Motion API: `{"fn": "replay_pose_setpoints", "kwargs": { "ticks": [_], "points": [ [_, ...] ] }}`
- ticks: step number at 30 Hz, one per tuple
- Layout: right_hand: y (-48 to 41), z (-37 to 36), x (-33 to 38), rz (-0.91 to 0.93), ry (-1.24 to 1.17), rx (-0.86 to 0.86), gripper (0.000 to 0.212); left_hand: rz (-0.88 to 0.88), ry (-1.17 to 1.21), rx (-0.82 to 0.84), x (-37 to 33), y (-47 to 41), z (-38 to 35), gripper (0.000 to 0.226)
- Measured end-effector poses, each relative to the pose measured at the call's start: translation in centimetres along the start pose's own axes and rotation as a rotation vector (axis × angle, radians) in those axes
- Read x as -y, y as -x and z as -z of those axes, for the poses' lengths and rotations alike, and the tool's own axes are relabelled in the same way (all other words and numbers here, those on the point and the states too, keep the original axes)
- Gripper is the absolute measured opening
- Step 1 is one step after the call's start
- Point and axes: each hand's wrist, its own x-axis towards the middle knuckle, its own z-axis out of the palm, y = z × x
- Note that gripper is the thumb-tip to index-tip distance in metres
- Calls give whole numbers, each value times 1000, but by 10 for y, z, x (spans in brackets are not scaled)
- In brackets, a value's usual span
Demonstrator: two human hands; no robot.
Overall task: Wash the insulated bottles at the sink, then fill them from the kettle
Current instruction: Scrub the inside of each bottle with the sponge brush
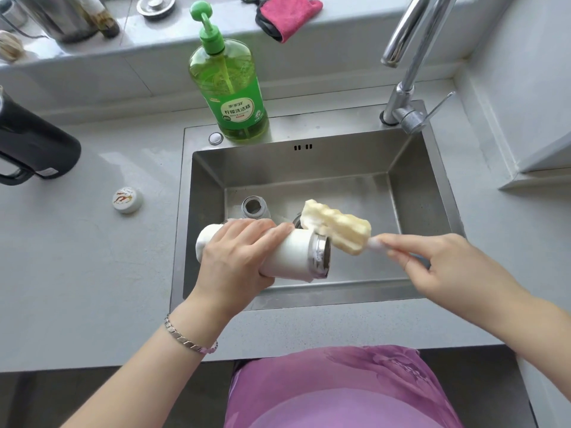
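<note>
My left hand (pixel 239 253) grips a white insulated bottle (pixel 298 253) held sideways over the steel sink (pixel 411 156), its metal mouth pointing right. My right hand (pixel 432 261) pinches the white handle of a yellow sponge bottle brush (pixel 338 227); the sponge head is outside the bottle, just above and right of the mouth. A second bottle (pixel 254 207), grey with an open mouth, stands in the sink basin behind my left hand. A black kettle (pixel 34 143) sits on the counter at the far left.
A green dish-soap pump bottle (pixel 234 97) stands on the sink's back rim. The chrome tap (pixel 408 66) rises at the back right. A white bottle lid (pixel 127 199) lies on the counter left of the sink. A pink cloth (pixel 289 13) lies on the back ledge.
</note>
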Motion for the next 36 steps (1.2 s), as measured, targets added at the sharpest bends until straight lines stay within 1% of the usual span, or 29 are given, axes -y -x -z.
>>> {"fn": "replay_pose_setpoints", "kwargs": {
  "ticks": [4,6,9,14,17,21,23,25,29,32,34,36],
  "points": [
    [1,1,6,13,4,31,27,29,8,22,1,2,0,65],
    [2,1,9,13,-1,36,26,62,-20,56,1,4,-2,70],
    [3,1,12,42,-19,26,34,145,-18,96,-1,4,-2,79],
    [-3,1,9,-7,50,38,28,136,0,107,-4,4,-1,79],
    [1,1,13,34,30,24,29,164,2,120,-4,4,0,80],
    [-2,0,9,12,35,10,28,146,-24,117,-3,6,-1,82],
    [-1,-2,10,34,61,1,29,149,-25,115,-3,5,-2,81],
    [0,-3,14,63,67,12,30,139,-26,93,-1,5,-1,81],
    [-6,6,14,28,88,13,28,76,-4,26,0,6,0,79],
    [-6,8,14,47,4,5,24,74,45,-13,3,7,1,75],
    [-2,8,14,67,-49,26,25,51,54,-22,4,9,0,76],
    [-2,6,12,74,-49,49,26,26,47,-14,5,11,-2,79]
  ]
}}
